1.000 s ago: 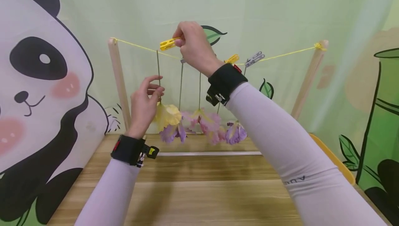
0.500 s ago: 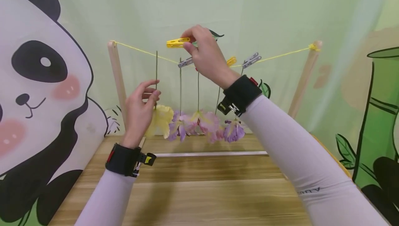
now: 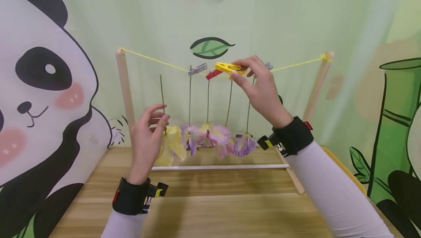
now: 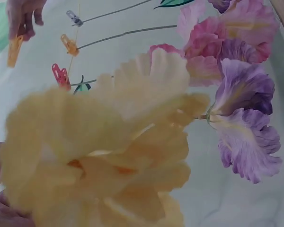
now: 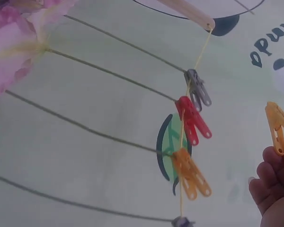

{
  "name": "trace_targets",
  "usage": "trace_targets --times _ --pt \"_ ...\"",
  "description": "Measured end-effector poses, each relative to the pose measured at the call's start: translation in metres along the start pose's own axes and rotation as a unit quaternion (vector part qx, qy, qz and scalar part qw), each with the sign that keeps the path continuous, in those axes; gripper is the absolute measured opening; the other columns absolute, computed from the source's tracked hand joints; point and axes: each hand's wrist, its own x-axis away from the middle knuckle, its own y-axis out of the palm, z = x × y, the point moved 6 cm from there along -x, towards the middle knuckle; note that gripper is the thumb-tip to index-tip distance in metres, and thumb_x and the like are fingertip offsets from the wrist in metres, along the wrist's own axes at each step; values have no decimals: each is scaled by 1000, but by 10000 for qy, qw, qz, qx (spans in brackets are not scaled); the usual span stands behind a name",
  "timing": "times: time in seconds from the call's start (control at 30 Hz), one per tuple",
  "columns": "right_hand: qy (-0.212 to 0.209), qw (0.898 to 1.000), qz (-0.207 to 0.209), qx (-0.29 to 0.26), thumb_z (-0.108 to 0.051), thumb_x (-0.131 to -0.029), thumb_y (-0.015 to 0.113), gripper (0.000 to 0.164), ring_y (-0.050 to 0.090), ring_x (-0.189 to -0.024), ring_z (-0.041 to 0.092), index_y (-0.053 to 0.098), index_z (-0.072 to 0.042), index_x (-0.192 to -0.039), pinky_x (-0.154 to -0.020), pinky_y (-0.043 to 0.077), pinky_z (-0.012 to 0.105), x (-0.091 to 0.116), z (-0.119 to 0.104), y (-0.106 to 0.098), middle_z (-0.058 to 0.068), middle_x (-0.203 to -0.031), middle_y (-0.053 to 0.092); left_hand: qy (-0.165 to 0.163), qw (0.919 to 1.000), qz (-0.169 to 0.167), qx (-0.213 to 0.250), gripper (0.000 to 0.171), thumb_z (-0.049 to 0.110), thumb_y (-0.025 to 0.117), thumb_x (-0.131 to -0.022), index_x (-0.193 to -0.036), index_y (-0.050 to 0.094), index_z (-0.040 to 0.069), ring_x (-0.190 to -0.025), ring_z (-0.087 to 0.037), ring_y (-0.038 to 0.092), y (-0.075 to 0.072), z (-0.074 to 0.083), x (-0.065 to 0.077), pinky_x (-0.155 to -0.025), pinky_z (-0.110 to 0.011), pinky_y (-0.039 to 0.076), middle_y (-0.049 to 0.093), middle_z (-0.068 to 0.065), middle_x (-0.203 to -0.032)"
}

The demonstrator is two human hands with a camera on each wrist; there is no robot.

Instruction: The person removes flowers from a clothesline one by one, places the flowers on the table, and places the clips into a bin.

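My left hand (image 3: 146,141) pinches the thin green stem (image 3: 162,90) of a yellow artificial flower (image 3: 172,145), which hangs bloom-down. The stem's top end stands free, below the yellow string (image 3: 154,60). In the left wrist view, the yellow bloom (image 4: 104,142) fills the middle. Between thumb and fingers, my right hand (image 3: 263,90) pinches a yellow clothespin (image 3: 225,67), away from the string in the right wrist view. Other flowers hang upside down by their stems from clothespins on the string: grey (image 3: 198,69), red (image 3: 213,74), yellow (image 5: 191,175) and another grey (image 3: 269,65).
Two wooden posts, left (image 3: 125,84) and right (image 3: 318,84), hold the string's ends. A white rod (image 3: 220,167) runs low between them over the wooden table (image 3: 230,212). Beyond the right forearm shows a yellow rim (image 3: 342,168). A printed panda cloth (image 3: 148,19) hangs behind.
My right hand has moved right and down with the yellow clothespin, away from the yellow flower's stem. My left hand has lowered the yellow flower, so its stem end dropped below the string.
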Motion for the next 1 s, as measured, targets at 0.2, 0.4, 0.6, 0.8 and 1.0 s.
trace_targets --times 0.2,0.4,0.6,0.8,1.0 --pt "101 9986 527 39 -4 -94 77 31 55 -101 22 70 3 -123 -87 41 26 33 23 -32 16 -111 66 -202 9997 -68 140 30 12 67 -103 -133 64 7 -90 -22 71 1 -4 19 -68 -16 55 73 -13 -106" --pt "479 9935 1020 170 0 -95 74 31 54 -103 14 69 4 -126 -89 40 25 65 48 -67 14 -113 67 -360 9987 -312 158 29 14 66 -104 -133 63 9 -95 -23 71 9 -4 28 -70 -16 55 72 -12 -109" --pt "1034 9811 1541 551 0 -96 73 31 47 -101 5 70 2 -127 -85 33 25 100 70 -101 -11 -109 55 -452 9975 -452 298 29 11 64 -104 -133 64 7 -93 -27 71 15 -5 38 -72 -21 57 71 -15 -108" --pt "1290 9684 1991 768 4 -96 71 31 44 -98 6 69 5 -127 -83 31 24 127 94 -124 -14 -105 47 -151 9982 -509 -271 29 9 66 -103 -132 64 8 -94 -26 73 21 -6 43 -72 -29 60 71 -12 -106" --pt "1438 9615 2209 780 6 -100 65 29 43 -99 6 65 12 -128 -85 33 24 143 90 -134 -15 -108 47 166 9936 -745 -834 30 6 70 -100 -130 66 7 -91 -26 72 28 -4 44 -70 -39 62 68 -9 -99"
